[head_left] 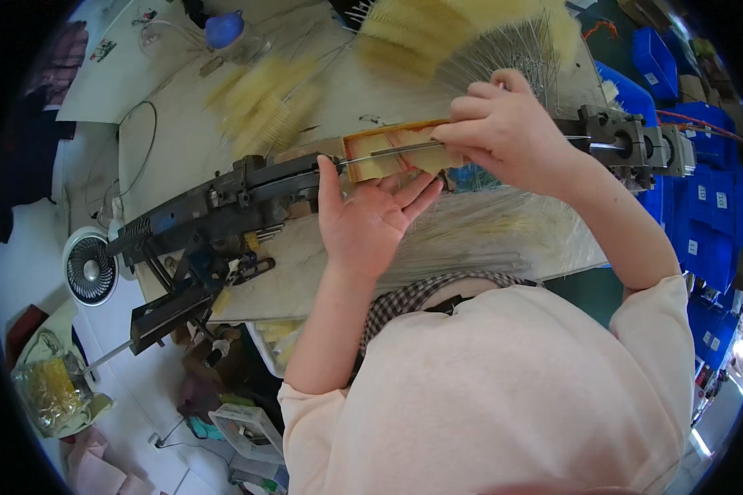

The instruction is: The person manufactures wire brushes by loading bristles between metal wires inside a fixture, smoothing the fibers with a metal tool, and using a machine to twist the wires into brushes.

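A long dark metal machine (198,198) runs across the bench, with a grey clamp-like head (627,142) at its right end. My left hand (365,221) is palm up below the gap between them, fingers stretched out and the thumb beside the machine's dark end. My right hand (508,132) is closed, its thumb and fingertips pinched on a thin metal rod (404,149) that lies along the gap. Behind the rod sits a shallow yellow-orange tray (363,144) with pale yellow material in it. My left fingers partly cover the tray's near side.
Yellow bristle brushes with wire stems lie in a pile (413,37) at the back and a smaller bundle (272,103) at the left. Thin wires (479,239) lie on the near bench. Blue bins (702,223) stand at the right, a round fan (92,266) at the left.
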`<state>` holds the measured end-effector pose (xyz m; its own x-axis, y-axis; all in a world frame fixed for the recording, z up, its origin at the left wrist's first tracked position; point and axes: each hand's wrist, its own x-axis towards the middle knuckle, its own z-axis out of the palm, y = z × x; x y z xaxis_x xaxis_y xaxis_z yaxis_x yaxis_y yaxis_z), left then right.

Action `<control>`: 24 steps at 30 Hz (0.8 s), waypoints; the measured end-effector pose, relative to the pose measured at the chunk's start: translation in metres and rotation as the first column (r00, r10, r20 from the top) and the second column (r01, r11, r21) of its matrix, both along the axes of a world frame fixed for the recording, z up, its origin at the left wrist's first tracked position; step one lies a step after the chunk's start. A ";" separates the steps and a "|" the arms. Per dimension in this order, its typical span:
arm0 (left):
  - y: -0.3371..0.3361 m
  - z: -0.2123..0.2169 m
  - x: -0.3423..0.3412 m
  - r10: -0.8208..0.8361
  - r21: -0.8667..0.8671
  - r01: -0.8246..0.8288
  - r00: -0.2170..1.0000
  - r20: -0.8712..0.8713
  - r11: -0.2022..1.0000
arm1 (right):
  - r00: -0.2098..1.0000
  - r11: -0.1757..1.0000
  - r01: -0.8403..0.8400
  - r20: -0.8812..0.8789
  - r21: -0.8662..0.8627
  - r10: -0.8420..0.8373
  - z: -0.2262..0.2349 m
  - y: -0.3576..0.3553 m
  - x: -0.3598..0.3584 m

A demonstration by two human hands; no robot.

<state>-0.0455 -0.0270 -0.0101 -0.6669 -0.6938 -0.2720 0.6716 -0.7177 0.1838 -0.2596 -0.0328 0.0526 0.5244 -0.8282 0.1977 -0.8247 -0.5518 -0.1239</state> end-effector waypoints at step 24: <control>0.001 0.002 -0.005 0.049 -0.045 -0.045 0.996 0.080 0.998 | 0.995 0.995 -0.098 -0.034 -0.009 0.098 -0.001 -0.011 0.010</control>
<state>-0.0505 -0.0260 -0.0085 -0.6101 -0.7363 -0.2926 0.6863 -0.6757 0.2692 -0.2496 -0.0436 0.0513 0.6095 -0.7703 0.1875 -0.7702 -0.6314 -0.0904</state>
